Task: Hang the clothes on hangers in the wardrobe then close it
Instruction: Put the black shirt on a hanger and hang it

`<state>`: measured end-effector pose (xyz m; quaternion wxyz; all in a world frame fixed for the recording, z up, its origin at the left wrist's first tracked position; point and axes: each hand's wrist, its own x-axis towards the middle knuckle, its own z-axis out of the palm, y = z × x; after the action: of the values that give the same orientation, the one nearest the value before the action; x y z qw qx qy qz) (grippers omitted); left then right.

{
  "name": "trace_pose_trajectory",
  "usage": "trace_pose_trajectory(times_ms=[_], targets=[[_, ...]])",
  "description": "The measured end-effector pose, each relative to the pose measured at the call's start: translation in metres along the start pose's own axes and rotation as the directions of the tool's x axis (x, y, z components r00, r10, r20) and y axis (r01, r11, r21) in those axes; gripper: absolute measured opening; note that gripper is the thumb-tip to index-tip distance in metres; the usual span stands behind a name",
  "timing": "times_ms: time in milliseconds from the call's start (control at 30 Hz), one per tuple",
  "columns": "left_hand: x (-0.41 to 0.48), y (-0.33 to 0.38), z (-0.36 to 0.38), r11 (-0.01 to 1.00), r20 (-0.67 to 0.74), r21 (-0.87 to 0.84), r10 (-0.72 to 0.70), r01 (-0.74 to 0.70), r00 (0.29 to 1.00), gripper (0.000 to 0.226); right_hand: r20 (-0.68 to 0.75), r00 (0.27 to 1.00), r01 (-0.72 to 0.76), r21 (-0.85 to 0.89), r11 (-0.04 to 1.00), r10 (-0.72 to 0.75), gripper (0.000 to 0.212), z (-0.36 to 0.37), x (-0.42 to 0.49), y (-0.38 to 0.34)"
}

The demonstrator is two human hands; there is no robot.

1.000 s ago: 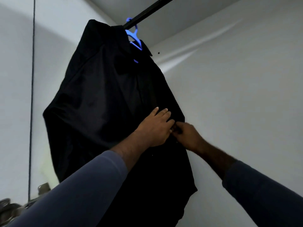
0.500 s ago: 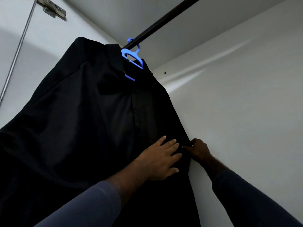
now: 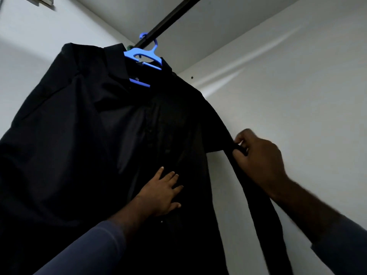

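Note:
A black shirt [image 3: 83, 139] hangs on a blue hanger [image 3: 146, 56], whose hook sits over the dark wardrobe rail [image 3: 168, 18]. My left hand [image 3: 160, 192] lies flat on the shirt's front, fingers spread, holding nothing. Off to the right, my right hand [image 3: 260, 161] is closed on the edge of the shirt's sleeve [image 3: 256, 205], which is pulled out sideways away from the shirt's body and hangs down as a dark strip.
The white wardrobe side wall [image 3: 297, 96] stands close behind my right hand. The wardrobe ceiling [image 3: 208, 32] is just above the rail. A metal hinge [image 3: 41, 1] shows at the top left on the white door panel [image 3: 19, 62].
My right hand has moved right and up, drawing the sleeve out from the shirt. My left hand stays flat on the shirt front. The view has tilted up and closer.

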<state>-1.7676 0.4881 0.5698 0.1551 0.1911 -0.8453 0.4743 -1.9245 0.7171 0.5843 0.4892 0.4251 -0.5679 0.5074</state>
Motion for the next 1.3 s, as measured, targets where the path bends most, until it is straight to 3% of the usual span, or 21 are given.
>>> trace_pose_trajectory(times_ms=[67,133,167,233,267,300,367,400,433,500,533,600,633,700,767,833,933,1033,1100,1200,1300], targets=[[-0.004,-0.001,0.005,1.0,-0.002,-0.01,0.0,0.0,1.0,0.068,0.128,0.972,0.207,-0.053,0.977,-0.199,0.03,-0.001,-0.03,-0.016],[-0.007,0.001,0.011,0.999,-0.043,-0.021,0.024,-0.025,0.999,0.072,0.198,0.943,0.257,0.079,0.963,-0.268,0.045,0.003,-0.058,-0.017],[-0.008,0.002,0.012,0.999,-0.08,-0.024,0.037,-0.039,0.996,0.076,0.163,0.965,0.18,0.155,0.971,-0.205,0.047,0.004,-0.062,-0.012],[-0.01,0.004,0.012,0.998,-0.14,-0.032,0.052,-0.057,0.989,0.082,0.087,0.993,-0.105,0.255,0.961,0.085,0.054,0.015,-0.05,0.012],[-0.011,0.004,0.011,0.997,-0.147,-0.036,0.055,-0.061,0.988,0.084,0.183,0.949,-0.305,0.327,0.894,0.257,0.064,0.02,-0.036,0.025],[-0.012,0.003,0.011,0.997,-0.147,-0.037,0.057,-0.063,0.988,0.086,0.367,0.859,-0.495,0.415,0.763,0.358,0.075,0.028,-0.024,0.039],[-0.014,0.004,0.012,0.997,-0.135,-0.041,0.053,-0.059,0.989,0.089,0.723,0.634,-0.756,0.507,0.414,0.273,0.073,0.049,-0.014,0.061],[-0.015,0.004,0.012,0.997,-0.131,-0.04,0.052,-0.058,0.99,0.089,0.797,0.563,-0.815,0.491,0.308,0.218,0.062,0.059,-0.015,0.066],[-0.016,0.003,0.014,0.998,-0.122,-0.04,0.051,-0.056,0.991,0.088,0.818,0.535,-0.834,0.471,0.287,0.211,0.053,0.068,-0.017,0.069],[-0.019,0.002,0.017,0.998,-0.087,-0.033,0.041,-0.044,0.995,0.081,0.716,0.615,-0.772,0.463,0.436,0.33,0.048,0.079,-0.021,0.074],[-0.022,0.0,0.019,0.999,-0.064,-0.025,0.032,-0.034,0.997,0.075,0.589,0.695,-0.702,0.433,0.565,0.412,0.043,0.081,-0.02,0.077],[-0.026,-0.004,0.021,1.0,-0.02,-0.005,0.021,-0.021,1.0,0.068,0.25,0.82,-0.563,0.196,0.803,0.514,0.023,0.068,-0.012,0.078],[-0.028,-0.006,0.022,1.0,-0.003,0.004,0.016,-0.016,1.0,0.067,0.06,0.861,-0.509,0.096,0.855,0.506,0.017,0.054,-0.007,0.076],[-0.029,-0.011,0.026,1.0,0.022,0.025,0.003,-0.003,1.0,0.067,-0.212,0.874,-0.431,0.078,0.899,0.438,0.017,0.021,0.0,0.059],[-0.029,-0.016,0.029,0.999,0.046,0.044,-0.011,0.009,0.999,0.067,-0.313,0.902,-0.287,0.077,0.955,0.296,0.02,-0.006,0.004,0.028],[-0.03,-0.02,0.031,0.998,0.065,0.054,-0.023,0.02,0.998,0.067,-0.216,0.966,-0.144,0.001,0.99,0.14,0.021,-0.019,-0.001,0.002],[-0.033,-0.022,0.031,0.998,0.081,0.049,-0.035,0.031,0.996,0.067,0.115,0.99,-0.052,-0.195,0.979,0.076,0.03,-0.023,-0.027,-0.027],[-0.034,-0.013,0.029,0.999,0.084,0.001,-0.033,0.033,0.996,0.067,0.415,0.895,-0.012,-0.342,0.94,0.162,0.037,-0.009,-0.071,-0.043],[-0.036,-0.006,0.028,0.999,0.071,-0.039,-0.018,0.02,0.997,0.067,0.528,0.825,-0.005,-0.349,0.937,0.201,0.039,0.004,-0.103,-0.054],[-0.041,0.004,0.031,0.998,0.004,-0.059,0.006,-0.006,1.0,0.066,0.632,0.74,-0.05,-0.289,0.956,0.229,0.049,0.022,-0.143,-0.071],[-0.052,0.019,0.041,0.989,-0.046,-0.142,0.039,-0.045,0.998,0.062,0.647,0.732,-0.082,-0.23,0.97,0.215,0.052,0.04,-0.175,-0.089]])
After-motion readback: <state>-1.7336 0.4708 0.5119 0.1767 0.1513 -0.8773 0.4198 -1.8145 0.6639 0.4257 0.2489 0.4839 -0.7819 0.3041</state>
